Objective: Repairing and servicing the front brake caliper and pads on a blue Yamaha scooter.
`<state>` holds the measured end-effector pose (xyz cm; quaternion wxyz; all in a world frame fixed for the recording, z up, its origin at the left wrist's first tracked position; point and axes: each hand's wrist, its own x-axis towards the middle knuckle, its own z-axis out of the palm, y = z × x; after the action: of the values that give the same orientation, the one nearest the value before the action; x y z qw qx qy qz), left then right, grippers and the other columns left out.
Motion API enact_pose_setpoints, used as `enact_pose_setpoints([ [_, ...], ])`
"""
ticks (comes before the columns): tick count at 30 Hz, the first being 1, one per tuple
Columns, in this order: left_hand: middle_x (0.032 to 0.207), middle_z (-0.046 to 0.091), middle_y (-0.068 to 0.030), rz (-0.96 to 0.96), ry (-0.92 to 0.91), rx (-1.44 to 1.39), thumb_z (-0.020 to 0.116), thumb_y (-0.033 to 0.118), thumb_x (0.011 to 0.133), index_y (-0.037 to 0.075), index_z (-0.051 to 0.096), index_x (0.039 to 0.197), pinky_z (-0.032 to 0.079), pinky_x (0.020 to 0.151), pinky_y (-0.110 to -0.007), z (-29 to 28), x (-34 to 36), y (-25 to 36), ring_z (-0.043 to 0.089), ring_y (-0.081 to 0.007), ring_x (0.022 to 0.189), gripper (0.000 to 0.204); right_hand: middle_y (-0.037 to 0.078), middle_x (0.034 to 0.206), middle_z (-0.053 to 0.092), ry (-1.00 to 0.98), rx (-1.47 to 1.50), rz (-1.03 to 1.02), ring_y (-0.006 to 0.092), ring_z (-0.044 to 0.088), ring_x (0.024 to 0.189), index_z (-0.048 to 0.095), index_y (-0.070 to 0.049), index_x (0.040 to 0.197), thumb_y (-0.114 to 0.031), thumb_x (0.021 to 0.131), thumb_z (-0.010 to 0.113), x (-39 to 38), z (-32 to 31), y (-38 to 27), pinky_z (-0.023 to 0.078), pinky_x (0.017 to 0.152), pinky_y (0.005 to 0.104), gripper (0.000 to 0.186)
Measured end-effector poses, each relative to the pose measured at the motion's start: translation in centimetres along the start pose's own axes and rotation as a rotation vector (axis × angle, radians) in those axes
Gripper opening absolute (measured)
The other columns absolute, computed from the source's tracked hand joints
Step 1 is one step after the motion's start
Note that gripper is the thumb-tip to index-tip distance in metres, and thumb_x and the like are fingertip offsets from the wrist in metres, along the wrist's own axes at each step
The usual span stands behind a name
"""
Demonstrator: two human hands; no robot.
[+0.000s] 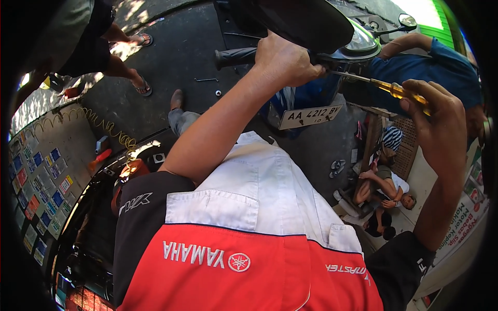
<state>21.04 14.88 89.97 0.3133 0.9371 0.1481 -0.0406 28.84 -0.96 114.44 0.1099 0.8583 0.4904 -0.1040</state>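
Observation:
My right hand [438, 111] grips a screwdriver [398, 91] by its yellow see-through handle. Its metal shaft points left to the front of a motorcycle, just below the headlight [363, 40]. The tip ends beside the fingers of my left hand [288, 59]. Those fingers are curled closed at the motorcycle's front, and whatever lies in them is hidden. Close behind my left wrist is a black handlebar grip [236, 57]. A large black rounded piece [311, 23] hangs over the left hand and covers part of the headlight area. Below both hands sits the white number plate [310, 117].
A person in a blue shirt [425, 70] is close by at the right. Someone in sandals stands at upper left. People sit near a bench [410, 145] on the right. A wrench [206, 80] lies on the floor; a coiled yellow hose [98, 122] hangs at left.

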Motion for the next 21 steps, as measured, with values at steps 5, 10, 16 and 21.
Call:
enact_pose_setpoints([
  [5,0.102,0.077,-0.0126,0.008,-0.039,-0.068,0.065,0.067,0.086,0.012,0.079,0.111,0.059,0.084,-0.041,-0.2,-0.6,-0.7,0.073,-0.0316,0.100,0.062,0.011,0.106,0.067,0.021,-0.020,0.011,0.0292,0.072,0.098,0.067,0.001,0.119,0.001,0.084,0.075,-0.3,-0.2,-0.5,0.056,0.081,0.0380,0.036],
  [10,0.079,0.075,-0.0061,0.214,0.098,-0.232,0.075,0.050,0.090,0.017,0.077,0.110,0.056,0.066,-0.033,0.2,-0.3,-1.7,0.073,-0.0184,0.073,0.039,0.008,0.105,0.066,0.146,-0.506,-0.252,0.0260,0.067,0.088,0.068,-0.003,0.117,-0.004,0.082,0.075,-0.6,-0.8,-0.5,0.054,0.074,0.0387,0.036],
  [16,0.106,0.076,-0.0105,0.345,0.337,-0.095,0.071,0.048,0.094,0.019,0.072,0.122,0.059,0.072,-0.036,2.9,0.9,-2.5,0.074,-0.0241,0.088,0.041,0.008,0.098,0.065,0.038,-0.461,-0.386,0.0238,0.063,0.082,0.072,-0.003,0.114,-0.004,0.082,0.074,0.3,-1.3,-1.1,0.051,0.068,0.0384,0.032],
  [21,0.118,0.065,-0.0269,0.286,0.200,0.014,0.082,0.060,0.076,0.010,0.064,0.138,0.060,0.082,-0.046,1.0,0.1,-2.5,0.071,-0.0383,0.099,0.081,0.009,0.094,0.066,0.001,-0.327,-0.249,0.0254,0.065,0.079,0.073,-0.002,0.113,-0.003,0.083,0.075,1.1,-1.2,-1.8,0.051,0.067,0.0382,0.030],
])
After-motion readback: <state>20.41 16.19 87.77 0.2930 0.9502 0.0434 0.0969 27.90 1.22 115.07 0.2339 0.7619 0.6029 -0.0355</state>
